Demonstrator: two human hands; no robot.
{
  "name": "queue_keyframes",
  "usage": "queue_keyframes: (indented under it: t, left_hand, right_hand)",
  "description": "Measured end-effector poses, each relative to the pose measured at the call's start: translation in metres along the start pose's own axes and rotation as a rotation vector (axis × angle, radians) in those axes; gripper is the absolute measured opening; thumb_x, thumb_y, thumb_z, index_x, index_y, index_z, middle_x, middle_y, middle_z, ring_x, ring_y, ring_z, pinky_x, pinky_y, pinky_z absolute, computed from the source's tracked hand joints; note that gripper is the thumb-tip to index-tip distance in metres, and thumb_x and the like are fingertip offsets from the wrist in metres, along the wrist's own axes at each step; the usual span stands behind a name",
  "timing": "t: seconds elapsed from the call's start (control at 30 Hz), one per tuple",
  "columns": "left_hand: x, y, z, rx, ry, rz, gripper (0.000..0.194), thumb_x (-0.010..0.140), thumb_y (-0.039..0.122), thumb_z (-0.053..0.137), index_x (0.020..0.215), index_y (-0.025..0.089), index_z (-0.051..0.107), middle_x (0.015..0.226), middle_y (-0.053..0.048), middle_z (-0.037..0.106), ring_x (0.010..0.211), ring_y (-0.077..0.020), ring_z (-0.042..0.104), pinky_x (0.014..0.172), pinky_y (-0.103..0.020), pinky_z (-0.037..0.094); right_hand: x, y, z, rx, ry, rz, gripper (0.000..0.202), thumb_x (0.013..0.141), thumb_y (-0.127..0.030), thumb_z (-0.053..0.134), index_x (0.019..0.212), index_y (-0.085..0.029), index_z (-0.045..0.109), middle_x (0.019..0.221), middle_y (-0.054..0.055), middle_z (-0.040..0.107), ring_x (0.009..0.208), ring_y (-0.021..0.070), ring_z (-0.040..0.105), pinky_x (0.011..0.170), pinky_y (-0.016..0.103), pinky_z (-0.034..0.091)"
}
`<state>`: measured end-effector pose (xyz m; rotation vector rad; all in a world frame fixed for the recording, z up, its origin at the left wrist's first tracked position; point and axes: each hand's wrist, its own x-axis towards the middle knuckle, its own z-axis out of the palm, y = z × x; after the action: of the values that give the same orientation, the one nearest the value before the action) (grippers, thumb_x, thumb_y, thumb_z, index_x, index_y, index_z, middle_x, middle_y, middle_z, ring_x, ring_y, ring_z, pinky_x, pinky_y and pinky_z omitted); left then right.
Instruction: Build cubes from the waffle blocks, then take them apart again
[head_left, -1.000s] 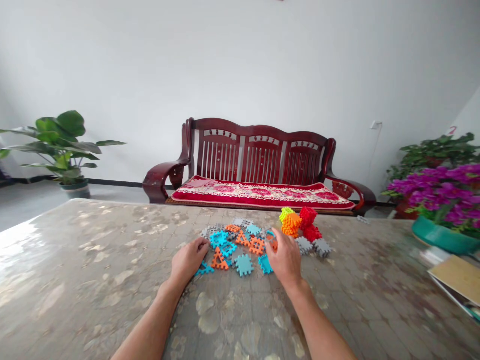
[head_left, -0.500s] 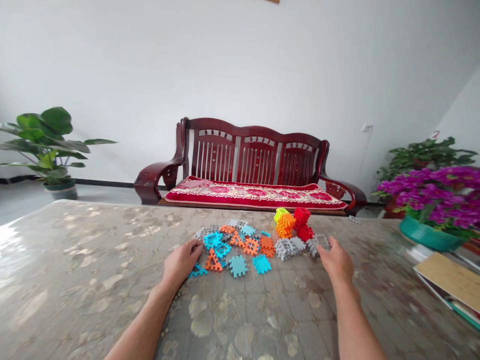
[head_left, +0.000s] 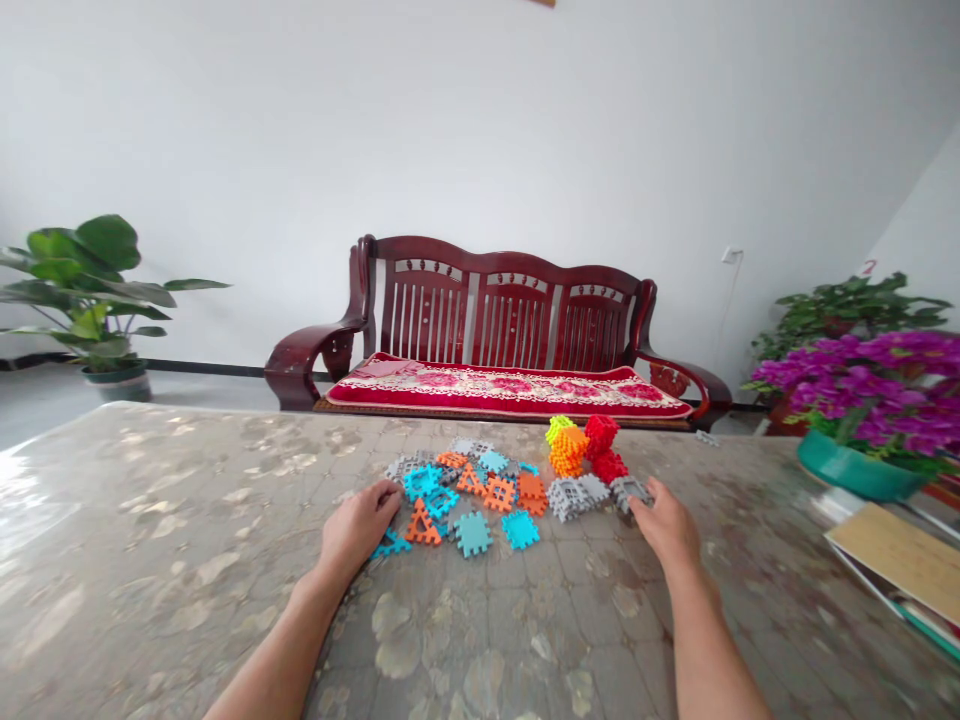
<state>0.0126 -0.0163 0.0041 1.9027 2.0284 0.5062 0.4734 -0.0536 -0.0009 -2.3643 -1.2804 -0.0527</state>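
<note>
The patterned table (head_left: pixel 480 625) carries a loose heap of notched pieces (head_left: pixel 489 493) between your hands. Your left hand (head_left: pixel 358 522) lies loosely curled at the heap's left side; I can't tell whether it holds anything. Your right hand (head_left: pixel 667 522) has fingertips at the right-hand grey stack (head_left: pixel 627 492), grip unclear; a sideways push could spill it. Sliding the left hand inward might snag the blue triangular piece (head_left: pixel 391 543) just beside it.

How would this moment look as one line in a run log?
left hand: beside blue piece | right hand: at gray pile, grip unclear | farther back: red stacks, yellow-green stack
</note>
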Motion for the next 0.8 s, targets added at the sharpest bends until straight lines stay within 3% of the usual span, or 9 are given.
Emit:
queue_keyframes:
  t: [0.13,0.37,0.8]
  left_hand:
    - [0.000,0.000,0.000,0.006,-0.003,-0.008,0.032,0.088,0.041,0.040,0.102,0.031,0.067,0.093,0.001,0.074,0.089,-0.0193,0.066,0.063,-0.022,0.039]
    - [-0.001,0.001,-0.001,0.001,-0.004,-0.003,0.031,0.088,0.041,0.039,0.100,0.032,0.066,0.091,0.001,0.073,0.090,-0.0196,0.066,0.064,-0.023,0.038]
    - [0.000,0.000,0.000,-0.009,-0.007,-0.006,0.030,0.087,0.041,0.040,0.098,0.032,0.066,0.091,0.002,0.073,0.088,-0.0188,0.066,0.063,-0.022,0.037]
  right_hand:
    - [-0.003,-0.004,0.000,0.007,-0.006,-0.002,0.058,0.082,-0.042,0.050,0.135,-0.019,0.048,0.123,0.013,0.064,0.112,0.0278,0.061,0.093,0.038,0.045]
    - [-0.011,-0.016,0.000,-0.037,-0.015,0.079,0.085,0.075,-0.055,0.055,0.147,-0.016,0.030,0.129,0.016,0.059,0.113,0.0345,0.058,0.088,0.043,0.048]
    - [-0.013,-0.015,0.000,-0.114,-0.018,0.142,0.076,0.077,-0.046,0.055,0.144,-0.016,0.035,0.112,0.019,0.066,0.105,0.0349,0.061,0.081,0.045,0.049]
